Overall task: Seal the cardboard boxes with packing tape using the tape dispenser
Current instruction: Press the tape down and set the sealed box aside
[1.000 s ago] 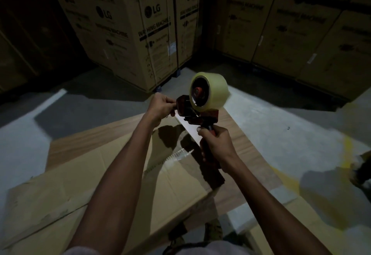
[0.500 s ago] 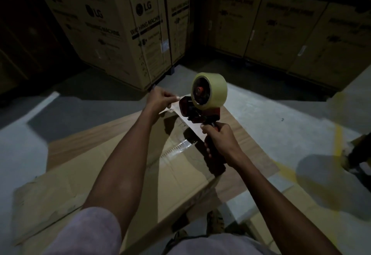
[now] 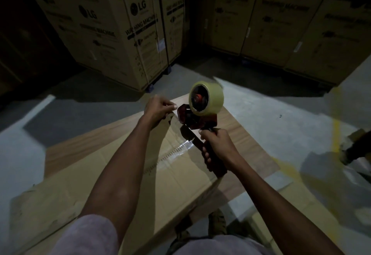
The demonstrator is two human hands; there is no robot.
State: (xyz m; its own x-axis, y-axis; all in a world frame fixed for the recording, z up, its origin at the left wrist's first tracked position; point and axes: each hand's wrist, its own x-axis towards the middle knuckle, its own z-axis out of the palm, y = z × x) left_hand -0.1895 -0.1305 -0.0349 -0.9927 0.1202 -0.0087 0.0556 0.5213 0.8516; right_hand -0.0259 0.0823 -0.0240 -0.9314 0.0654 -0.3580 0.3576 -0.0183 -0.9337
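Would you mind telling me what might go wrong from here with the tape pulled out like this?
The left hand pinches the loose tape end beside the tape dispenser, held above the cardboard box; the strip could fold onto itself. The right hand grips only the handle, so the start may land crooked. Dim light hides the seam.

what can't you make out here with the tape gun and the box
- Head view: the tape end pinched in the left hand is clear and barely shows in the dim light.
- The tape gun blade is lost in shadow; its handle is covered by the right hand.
- The box runs under both arms and off the bottom edge.
- How far its seam is taped cannot be told.
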